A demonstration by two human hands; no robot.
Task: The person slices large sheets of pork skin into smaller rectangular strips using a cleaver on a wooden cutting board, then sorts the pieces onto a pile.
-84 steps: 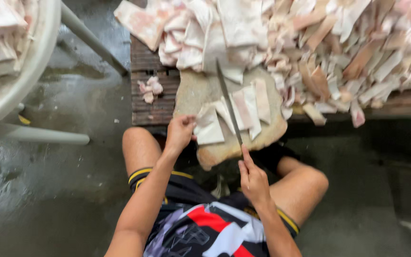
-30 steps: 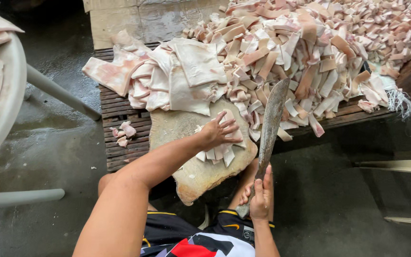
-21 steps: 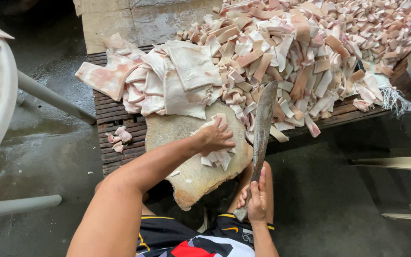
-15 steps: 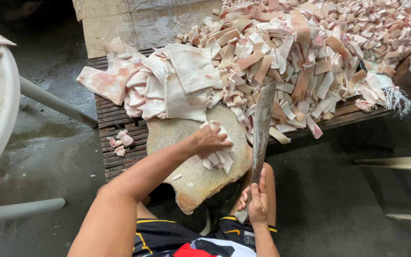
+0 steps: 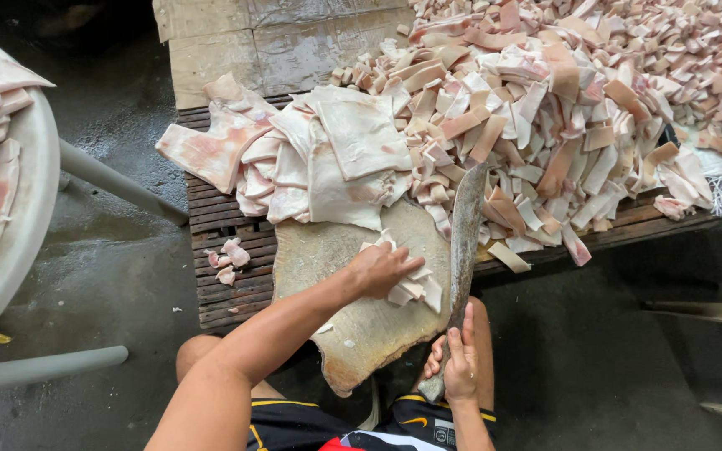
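From the head view I see my left hand [image 5: 380, 269] pressed down, fingers curled over a small stack of pale cut strips [image 5: 411, 280] on the worn chopping board [image 5: 353, 326]; the strips lie at the board's upper right, touching the hand from beneath; my right hand [image 5: 459, 363] is closed around the handle of a long cleaver [image 5: 465, 238], forefinger stretched along its back; the blade stands on edge just beside the right of the strips, its tip reaching up into the heap of cut pieces [image 5: 561, 125]; I cannot tell whether the edge touches the board; the board rests on a dark slatted wooden pallet [image 5: 227, 225] and overhangs its near edge above my knees; large uncut pale sheets [image 5: 327, 159] lie piled just beyond the board, touching the heap; a few small scraps [image 5: 227, 259] sit on the slats left of the board; at far left, a round white table [image 5: 18, 242] bears more stacked sheets above wet concrete floor [image 5: 119, 276].
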